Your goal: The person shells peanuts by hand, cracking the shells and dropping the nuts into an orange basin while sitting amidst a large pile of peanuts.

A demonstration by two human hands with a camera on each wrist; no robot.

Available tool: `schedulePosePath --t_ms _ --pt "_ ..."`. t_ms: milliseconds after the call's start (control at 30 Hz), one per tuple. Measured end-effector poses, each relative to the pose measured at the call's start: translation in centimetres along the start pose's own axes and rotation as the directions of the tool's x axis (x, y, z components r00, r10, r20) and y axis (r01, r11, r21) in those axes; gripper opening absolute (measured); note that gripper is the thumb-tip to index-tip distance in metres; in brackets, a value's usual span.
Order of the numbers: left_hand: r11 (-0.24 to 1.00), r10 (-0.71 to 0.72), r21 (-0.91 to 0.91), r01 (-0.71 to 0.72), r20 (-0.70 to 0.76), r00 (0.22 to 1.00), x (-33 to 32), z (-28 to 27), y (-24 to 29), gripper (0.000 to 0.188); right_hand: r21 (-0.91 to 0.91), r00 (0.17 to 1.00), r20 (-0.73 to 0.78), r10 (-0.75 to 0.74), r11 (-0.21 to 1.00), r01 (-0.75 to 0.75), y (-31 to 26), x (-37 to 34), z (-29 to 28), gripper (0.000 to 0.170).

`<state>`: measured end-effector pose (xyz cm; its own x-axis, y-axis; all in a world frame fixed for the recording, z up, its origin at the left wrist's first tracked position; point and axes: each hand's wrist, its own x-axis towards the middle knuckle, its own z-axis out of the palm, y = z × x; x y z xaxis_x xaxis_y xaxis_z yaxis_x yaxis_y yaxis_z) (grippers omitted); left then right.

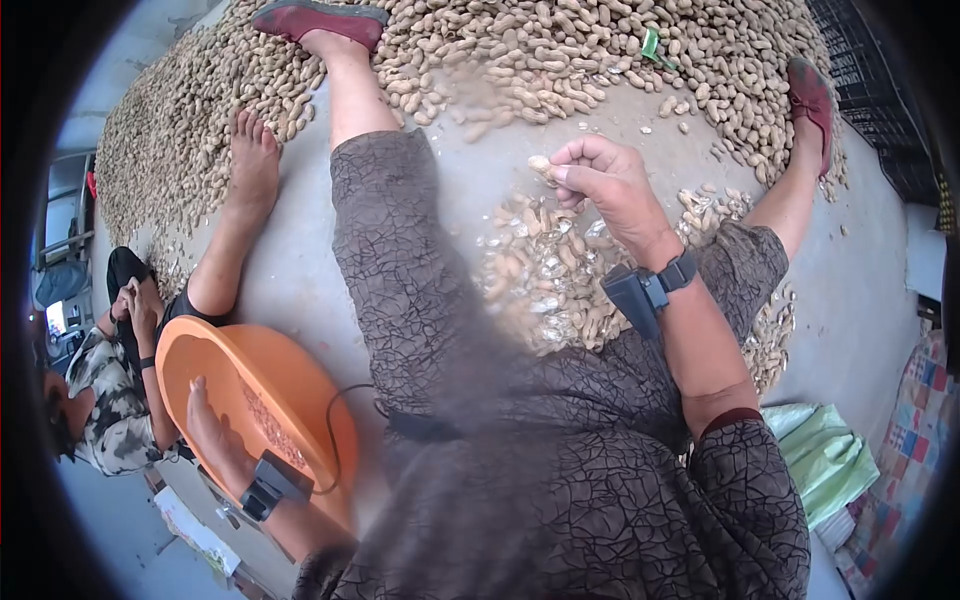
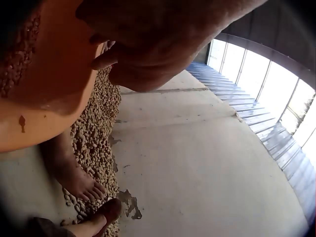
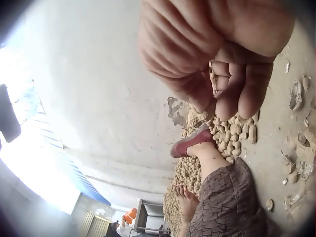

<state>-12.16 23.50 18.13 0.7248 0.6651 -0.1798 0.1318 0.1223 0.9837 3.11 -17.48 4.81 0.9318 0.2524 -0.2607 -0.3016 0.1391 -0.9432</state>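
Between the thumb and fingers of my right hand (image 1: 607, 185) a peanut (image 1: 540, 165) is pinched, above a scatter of shells on the floor. The right wrist view shows the same hand (image 3: 212, 54) from close by, its fingers curled. My left hand (image 1: 217, 435) is over the orange basin (image 1: 335, 400), fingers extended and no object showing in it. Reddish shelled peanut kernels (image 1: 270, 425) lie inside the basin. In the left wrist view the left hand (image 2: 148, 54) appears dark, beside the basin's rim (image 2: 74, 118).
A big heap of unshelled peanuts (image 1: 480, 45) spreads across the far floor. Broken shells (image 1: 550, 270) lie between my legs. Another person (image 1: 115, 400) sits at the left, a bare foot (image 1: 255, 165) near the heap. A black crate (image 1: 875, 90) and green sack (image 1: 825, 455) are at the right.
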Motion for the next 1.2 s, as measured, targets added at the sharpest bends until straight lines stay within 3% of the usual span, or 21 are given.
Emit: schedulePosePath --t_ms 133,167,200,267,333,400,433,600,667,700,767,867,933,1000,1067,1133,1200 --pt "0.904 0.261 0.39 -0.178 -0.17 0.95 -0.4 4.9 0.6 0.033 -0.048 0.997 0.076 -0.024 0.998 0.027 -0.8 -0.5 0.7 0.012" --pt "0.895 0.294 0.331 -0.3 0.068 0.953 1.0 4.2 -1.6 0.044 -0.05 0.997 0.072 -0.027 0.998 0.03 -0.8 -0.6 1.0 0.012" --pt "0.951 0.151 0.238 -0.199 0.203 0.967 -0.1 8.0 -2.1 0.043 -0.057 0.991 0.109 -0.073 0.995 0.08 -0.6 -0.6 1.3 0.012" --pt "0.977 -0.056 0.209 -0.054 0.489 0.87 -2.1 14.3 -4.2 0.041 -0.062 0.982 0.141 -0.122 0.989 0.132 -0.7 -1.1 1.8 0.012" --pt "0.942 -0.158 0.321 -0.096 0.678 0.718 -3.4 18.7 -7.0 0.042 -0.14 0.981 0.156 -0.114 0.981 0.136 -1.0 -2.1 2.2 0.01" --pt "0.938 -0.316 0.344 0.052 0.78 0.541 -5.0 21.8 -8.4 0.039 -0.151 0.982 0.16 -0.104 0.98 0.129 -1.3 -3.3 2.2 0.008" --pt "0.928 -0.366 0.348 0.13 0.797 0.481 -5.7 22.9 -9.0 0.035 -0.161 0.982 0.167 -0.093 0.98 0.12 -1.2 -3.6 2.0 0.007" --pt "0.888 -0.459 0.389 0.244 0.768 0.447 -6.4 24.6 -10.6 0.027 -0.264 0.985 0.102 -0.137 0.951 0.16 -0.4 -4.1 0.0 0.006" --pt "0.821 -0.504 0.283 0.495 0.767 0.397 -6.4 24.8 -10.8 0.025 -0.277 0.988 0.089 -0.129 0.949 0.149 -0.2 -3.7 -0.4 0.006" --pt "0.821 -0.508 0.296 0.489 0.768 0.389 -6.2 24.8 -11.1 0.025 -0.271 0.98 0.104 -0.169 0.943 0.192 0.1 -3.5 -0.5 0.006" --pt "0.751 -0.51 0.209 0.626 0.785 0.35 -5.9 24.9 -11.7 0.025 -0.264 0.971 0.109 -0.211 0.936 0.233 0.3 -3.4 -0.7 0.006" --pt "0.715 -0.396 0.109 0.69 0.877 0.272 -5.9 24.7 -12.7 0.027 -0.161 0.98 0.164 -0.113 0.977 0.14 0.1 -3.4 -0.9 0.011" --pt "0.736 -0.381 0.091 0.671 0.875 0.3 -6.0 24.4 -13.7 0.03 0.011 0.976 0.196 -0.092 0.996 0.092 0.4 -3.2 -0.9 0.019" --pt "0.756 -0.364 0.068 0.651 0.87 0.332 -6.5 24.4 -14.0 0.033 0.045 0.981 0.15 -0.126 0.992 0.12 0.8 -2.9 -0.5 0.026" --pt "0.857 -0.283 0.033 0.515 0.865 0.415 -7.3 24.7 -13.6 0.036 0.081 0.982 0.106 -0.158 0.985 0.149 0.7 -2.9 -0.2 0.033" --pt "0.892 -0.282 0.071 0.447 0.86 0.425 -7.4 24.6 -13.8 0.038 0.13 0.978 0.21 0.012 0.991 -0.04 -0.2 -3.3 0.1 0.038" --pt "0.92 -0.281 0.112 0.376 0.857 0.432 -7.5 24.5 -14.1 0.039 0.174 0.97 0.24 0.04 0.981 -0.083 0.3 -3.5 0.5 0.037"
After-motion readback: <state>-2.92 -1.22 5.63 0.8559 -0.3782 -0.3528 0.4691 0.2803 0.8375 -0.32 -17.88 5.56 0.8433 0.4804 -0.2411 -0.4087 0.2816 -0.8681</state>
